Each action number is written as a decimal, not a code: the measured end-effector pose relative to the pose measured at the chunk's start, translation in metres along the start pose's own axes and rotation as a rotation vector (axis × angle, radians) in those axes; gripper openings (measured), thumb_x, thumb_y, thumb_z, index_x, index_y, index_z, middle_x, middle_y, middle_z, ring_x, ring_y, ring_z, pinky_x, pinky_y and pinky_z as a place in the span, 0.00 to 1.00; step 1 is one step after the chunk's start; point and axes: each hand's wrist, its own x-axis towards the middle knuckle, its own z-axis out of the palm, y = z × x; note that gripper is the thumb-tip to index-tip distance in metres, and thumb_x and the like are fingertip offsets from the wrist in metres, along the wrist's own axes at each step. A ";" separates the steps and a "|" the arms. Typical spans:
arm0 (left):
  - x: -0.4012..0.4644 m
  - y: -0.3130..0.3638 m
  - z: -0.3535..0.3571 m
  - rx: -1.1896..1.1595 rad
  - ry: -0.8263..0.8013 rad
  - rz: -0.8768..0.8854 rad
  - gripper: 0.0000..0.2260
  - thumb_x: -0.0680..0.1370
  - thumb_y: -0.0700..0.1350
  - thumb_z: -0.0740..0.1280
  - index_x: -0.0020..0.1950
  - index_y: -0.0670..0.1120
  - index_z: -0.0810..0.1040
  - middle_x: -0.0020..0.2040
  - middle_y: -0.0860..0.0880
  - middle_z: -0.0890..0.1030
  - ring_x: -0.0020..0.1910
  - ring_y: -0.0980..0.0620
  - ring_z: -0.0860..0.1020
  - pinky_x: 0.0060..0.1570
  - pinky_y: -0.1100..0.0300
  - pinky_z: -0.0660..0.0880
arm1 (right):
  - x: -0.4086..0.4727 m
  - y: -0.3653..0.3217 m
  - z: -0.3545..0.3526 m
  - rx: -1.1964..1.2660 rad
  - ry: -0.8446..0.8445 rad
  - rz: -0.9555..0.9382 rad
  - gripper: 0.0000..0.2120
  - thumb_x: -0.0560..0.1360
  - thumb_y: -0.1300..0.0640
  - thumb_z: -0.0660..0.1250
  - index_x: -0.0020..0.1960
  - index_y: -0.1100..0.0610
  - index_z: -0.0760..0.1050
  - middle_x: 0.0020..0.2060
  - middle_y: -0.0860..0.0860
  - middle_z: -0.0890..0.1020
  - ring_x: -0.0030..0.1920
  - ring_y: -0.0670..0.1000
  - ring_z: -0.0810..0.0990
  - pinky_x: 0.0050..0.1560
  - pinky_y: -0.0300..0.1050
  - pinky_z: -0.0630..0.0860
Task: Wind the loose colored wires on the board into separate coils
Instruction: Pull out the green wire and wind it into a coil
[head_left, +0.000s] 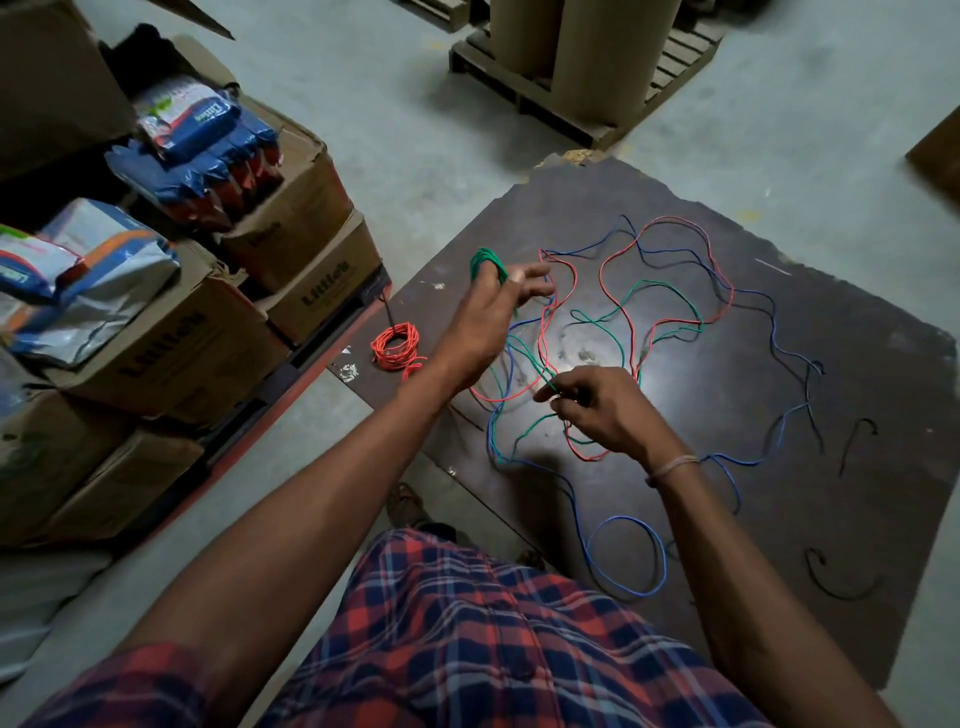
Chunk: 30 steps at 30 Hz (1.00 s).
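Observation:
A dark board (779, 415) lies on the floor with loose wires tangled across it: green wire (618, 317), red wire (675, 223) and blue wire (628, 556). My left hand (488, 322) is raised over the board's left part and holds a small green coil (485, 260) wrapped around its fingers. My right hand (602, 410) pinches the loose green wire nearer to me. A finished red coil (396, 345) rests at the board's left edge. Short black wire pieces (836, 582) lie on the right.
Stacked cardboard boxes (291, 218) with packets on top stand on a pallet at the left. A wooden pallet (571, 93) carrying large cardboard rolls stands at the back. Grey concrete floor (405, 114) surrounds the board.

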 end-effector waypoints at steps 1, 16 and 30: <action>0.000 -0.006 -0.001 0.264 -0.012 0.024 0.18 0.87 0.43 0.53 0.73 0.33 0.60 0.65 0.41 0.79 0.55 0.59 0.82 0.60 0.66 0.74 | 0.000 0.000 -0.003 -0.013 0.050 0.012 0.10 0.73 0.60 0.73 0.50 0.48 0.87 0.36 0.47 0.83 0.35 0.44 0.78 0.41 0.35 0.71; -0.014 -0.023 -0.037 1.097 -0.290 -0.023 0.20 0.84 0.55 0.61 0.45 0.40 0.79 0.37 0.42 0.78 0.41 0.39 0.77 0.37 0.53 0.63 | -0.001 0.027 -0.026 0.611 0.416 0.186 0.12 0.78 0.57 0.74 0.43 0.66 0.78 0.32 0.54 0.75 0.32 0.51 0.74 0.34 0.39 0.75; 0.001 -0.033 -0.051 -0.242 0.165 -0.494 0.16 0.85 0.47 0.62 0.39 0.45 0.72 0.21 0.55 0.64 0.18 0.59 0.58 0.20 0.67 0.57 | 0.000 0.052 -0.038 -0.445 -0.212 0.112 0.04 0.73 0.45 0.76 0.44 0.44 0.85 0.46 0.47 0.81 0.51 0.48 0.75 0.55 0.52 0.70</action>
